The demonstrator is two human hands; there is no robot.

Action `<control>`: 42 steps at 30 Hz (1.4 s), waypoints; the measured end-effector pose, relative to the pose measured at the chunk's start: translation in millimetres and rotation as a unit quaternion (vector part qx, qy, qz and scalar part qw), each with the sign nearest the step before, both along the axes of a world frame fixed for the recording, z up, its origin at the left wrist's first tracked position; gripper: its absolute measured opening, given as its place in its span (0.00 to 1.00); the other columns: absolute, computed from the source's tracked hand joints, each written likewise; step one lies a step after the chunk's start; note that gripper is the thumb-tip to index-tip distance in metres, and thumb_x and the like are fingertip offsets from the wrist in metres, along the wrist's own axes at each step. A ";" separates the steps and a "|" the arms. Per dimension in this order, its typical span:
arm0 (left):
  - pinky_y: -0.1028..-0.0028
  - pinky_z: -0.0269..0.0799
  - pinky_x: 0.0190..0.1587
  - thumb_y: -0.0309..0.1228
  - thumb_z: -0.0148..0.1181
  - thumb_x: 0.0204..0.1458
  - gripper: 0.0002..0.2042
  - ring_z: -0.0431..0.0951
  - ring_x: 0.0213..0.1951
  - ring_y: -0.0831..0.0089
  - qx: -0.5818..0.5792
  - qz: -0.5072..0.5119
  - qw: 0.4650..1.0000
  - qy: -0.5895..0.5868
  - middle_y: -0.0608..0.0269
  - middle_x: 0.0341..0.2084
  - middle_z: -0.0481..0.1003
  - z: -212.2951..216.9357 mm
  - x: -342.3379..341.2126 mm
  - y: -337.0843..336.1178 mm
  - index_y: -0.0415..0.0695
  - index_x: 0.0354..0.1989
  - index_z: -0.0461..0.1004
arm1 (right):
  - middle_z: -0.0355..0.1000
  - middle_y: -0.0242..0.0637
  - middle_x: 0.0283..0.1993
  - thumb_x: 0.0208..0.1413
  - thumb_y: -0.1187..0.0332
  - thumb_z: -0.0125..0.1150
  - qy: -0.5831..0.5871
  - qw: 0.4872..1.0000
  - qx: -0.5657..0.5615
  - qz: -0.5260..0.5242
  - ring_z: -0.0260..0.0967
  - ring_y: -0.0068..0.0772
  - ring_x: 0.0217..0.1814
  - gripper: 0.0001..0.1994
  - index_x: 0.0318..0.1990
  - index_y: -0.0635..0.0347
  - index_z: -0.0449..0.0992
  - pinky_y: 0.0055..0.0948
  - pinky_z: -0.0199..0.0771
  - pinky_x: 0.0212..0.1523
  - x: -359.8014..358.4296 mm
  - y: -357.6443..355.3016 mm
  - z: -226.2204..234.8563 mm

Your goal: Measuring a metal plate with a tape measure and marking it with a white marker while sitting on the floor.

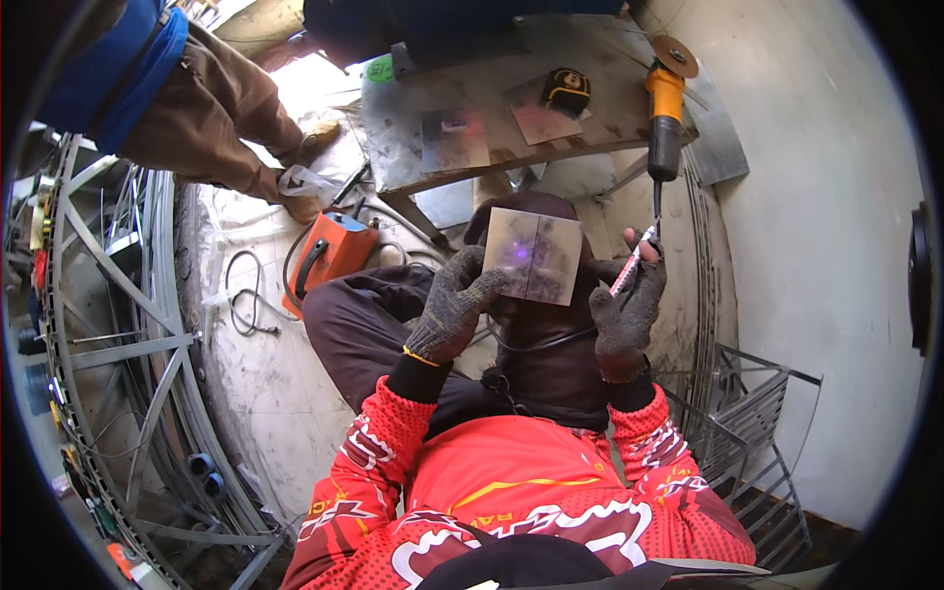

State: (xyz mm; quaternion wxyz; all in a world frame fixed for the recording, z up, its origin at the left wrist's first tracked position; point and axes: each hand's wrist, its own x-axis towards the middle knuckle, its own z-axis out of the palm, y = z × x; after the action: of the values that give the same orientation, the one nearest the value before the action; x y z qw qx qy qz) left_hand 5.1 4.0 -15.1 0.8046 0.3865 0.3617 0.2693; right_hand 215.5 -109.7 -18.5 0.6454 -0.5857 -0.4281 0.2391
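Note:
My gloved left hand [454, 307] grips the lower left edge of a square metal plate [551, 270], held up over my lap. A thin dark line runs down the plate's middle, and a purple glint shows on its face. To the right, my gloved right hand [629, 320] holds a slim white and red marker pen [632, 264], tilted with its upper end to the right. A bare fingertip pokes out of that glove. Pen and plate are apart.
A metal-topped table [393, 147] ahead bears flat metal pieces and a tape measure [565, 91]. A yellow angle grinder [667, 108] lies at its right edge. An orange machine [339, 258] with cables stands left. Another person's legs [221, 103] are far left. Metal frames [147, 344] line the left.

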 end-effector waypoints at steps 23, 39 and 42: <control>0.73 0.80 0.28 0.33 0.60 0.61 0.12 0.80 0.26 0.71 0.076 0.256 0.957 0.116 0.59 0.31 0.77 -21.2 -70.0 157.0 0.38 0.48 0.74 | 0.76 0.46 0.52 0.58 0.72 0.62 -0.410 0.886 -0.138 0.166 0.76 0.55 0.55 0.15 0.53 0.57 0.80 0.42 0.78 0.52 51.0 223.3 31.1; 0.70 0.82 0.31 0.33 0.61 0.60 0.14 0.81 0.29 0.69 0.100 0.184 0.963 0.168 0.57 0.32 0.77 -23.1 -55.0 174.8 0.36 0.48 0.74 | 0.74 0.45 0.57 0.49 0.70 0.64 -0.494 0.831 -0.217 0.131 0.74 0.53 0.58 0.17 0.49 0.51 0.85 0.44 0.76 0.59 51.0 269.9 -9.6; 0.70 0.83 0.32 0.33 0.61 0.60 0.14 0.81 0.30 0.69 0.096 0.183 0.964 0.169 0.57 0.32 0.77 -25.6 -58.4 173.2 0.36 0.49 0.74 | 0.75 0.46 0.57 0.49 0.69 0.64 -0.495 0.829 -0.228 0.129 0.74 0.54 0.58 0.17 0.49 0.51 0.85 0.44 0.75 0.59 45.0 268.8 -1.4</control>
State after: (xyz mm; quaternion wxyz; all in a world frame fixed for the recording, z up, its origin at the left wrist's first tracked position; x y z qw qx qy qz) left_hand -53.3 177.2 -40.7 0.6280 0.4290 0.5293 0.3762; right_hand 260.5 159.1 -19.8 0.1586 -0.6953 -0.6952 0.0897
